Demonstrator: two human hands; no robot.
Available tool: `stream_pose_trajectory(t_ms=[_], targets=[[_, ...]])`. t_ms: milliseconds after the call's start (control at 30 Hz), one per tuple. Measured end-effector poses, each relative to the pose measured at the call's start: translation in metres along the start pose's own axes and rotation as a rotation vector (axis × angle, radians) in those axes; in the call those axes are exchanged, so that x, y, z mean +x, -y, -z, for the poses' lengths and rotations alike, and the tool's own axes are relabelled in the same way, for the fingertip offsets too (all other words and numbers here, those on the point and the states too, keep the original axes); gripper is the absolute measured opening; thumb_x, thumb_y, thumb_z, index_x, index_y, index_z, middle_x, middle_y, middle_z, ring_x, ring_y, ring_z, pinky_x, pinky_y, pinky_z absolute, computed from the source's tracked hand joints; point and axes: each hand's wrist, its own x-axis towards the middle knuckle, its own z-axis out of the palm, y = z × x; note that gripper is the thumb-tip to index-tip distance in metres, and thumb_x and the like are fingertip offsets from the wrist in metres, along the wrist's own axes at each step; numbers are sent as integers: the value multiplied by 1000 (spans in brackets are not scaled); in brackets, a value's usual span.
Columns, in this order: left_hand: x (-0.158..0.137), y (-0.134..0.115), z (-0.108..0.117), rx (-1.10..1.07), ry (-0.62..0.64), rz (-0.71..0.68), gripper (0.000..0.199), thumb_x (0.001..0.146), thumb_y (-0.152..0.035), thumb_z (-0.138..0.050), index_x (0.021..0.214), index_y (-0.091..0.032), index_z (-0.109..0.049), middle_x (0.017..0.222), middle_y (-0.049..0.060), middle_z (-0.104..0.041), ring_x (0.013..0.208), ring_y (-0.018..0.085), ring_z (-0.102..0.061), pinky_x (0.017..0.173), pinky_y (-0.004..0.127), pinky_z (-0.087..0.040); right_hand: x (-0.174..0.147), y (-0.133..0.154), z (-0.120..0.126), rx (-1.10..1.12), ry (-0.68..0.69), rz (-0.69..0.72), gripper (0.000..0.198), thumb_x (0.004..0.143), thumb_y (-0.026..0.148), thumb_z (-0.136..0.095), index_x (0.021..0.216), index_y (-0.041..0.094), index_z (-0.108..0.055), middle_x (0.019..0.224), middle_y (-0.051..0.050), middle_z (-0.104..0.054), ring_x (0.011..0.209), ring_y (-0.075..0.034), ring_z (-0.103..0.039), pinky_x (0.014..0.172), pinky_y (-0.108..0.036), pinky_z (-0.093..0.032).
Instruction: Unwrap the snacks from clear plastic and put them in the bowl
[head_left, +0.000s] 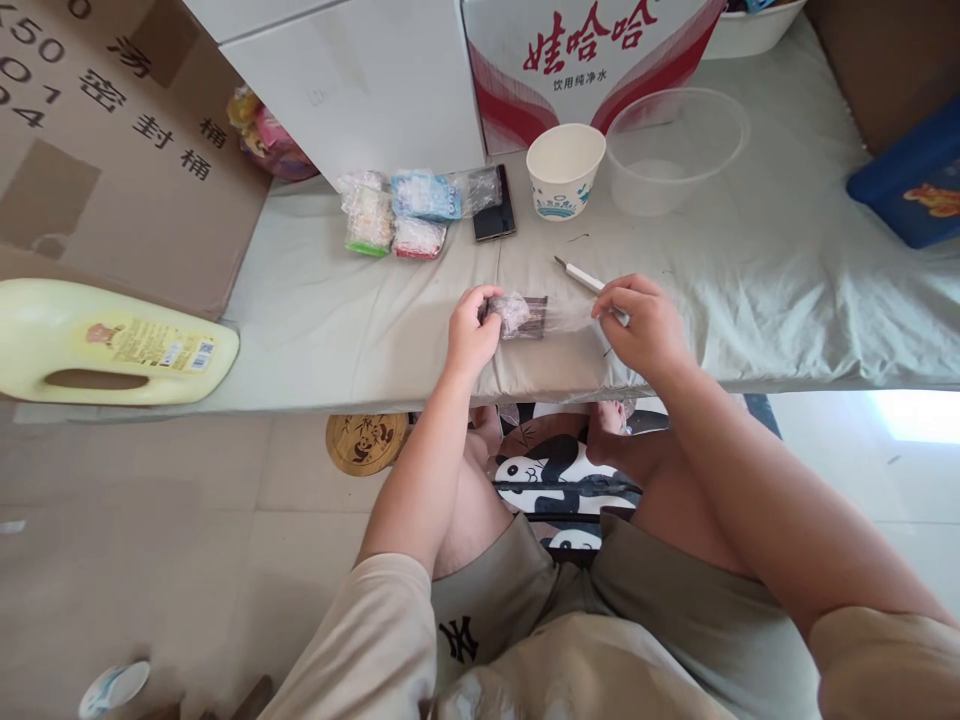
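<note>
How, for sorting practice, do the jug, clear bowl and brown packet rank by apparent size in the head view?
1. Jug, cut by the picture's edge
2. Clear bowl
3. Brown packet, partly covered

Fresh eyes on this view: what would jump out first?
Likely the big red-lettered box at the top, right of centre. Next, perhaps, the yellow jug lying on its side at the far left. Then the middle, where the left hand holds a dark packet with clear film.

Dark brown packet (536, 318), crinkled clear film (513, 312) partly over it; white tool (585, 277), slanted nearby
</note>
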Motion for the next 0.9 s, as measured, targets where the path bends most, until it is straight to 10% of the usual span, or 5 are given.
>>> stream_pose_trajectory(t_ms=[267, 433, 733, 900], targets=[[-5, -1, 0, 199, 89, -24, 36, 67, -9, -82, 100, -23, -75, 113, 6, -72, 125, 24, -59, 115, 32, -37, -7, 12, -6, -61, 130, 112, 39, 80, 28, -56, 117, 24, -68, 118, -11, -70, 118, -34, -58, 99, -51, -44], [4, 8, 20, 222, -59, -103, 23, 78, -16, -71, 101, -21, -69, 95, 4, -72, 98, 18, -68, 92, 30, -51, -3, 7, -12, -129, 219, 50, 30, 85, 28, -51, 101, 21, -75, 96, -12, -73, 101, -32, -64, 91, -49, -46], [5, 4, 45, -51, -259, 106, 19, 77, -16, -62, 95, -24, -60, 92, 2, -68, 70, 11, -64, 60, 21, -48, 4, -8, 1, 49, -10, -180, 31, 84, 26, -49, 96, 21, -76, 97, -10, -73, 91, -28, -66, 83, -44, -52], [-1, -1, 42, 311, 70, -214, 29, 78, -35, -72, 104, -24, -68, 126, 7, -67, 118, 22, -63, 88, 29, -53, 6, -7, 8, 41, -341, -195, 35, 85, 18, -42, 106, 22, -70, 107, -11, -68, 103, -26, -63, 93, -46, -49]])
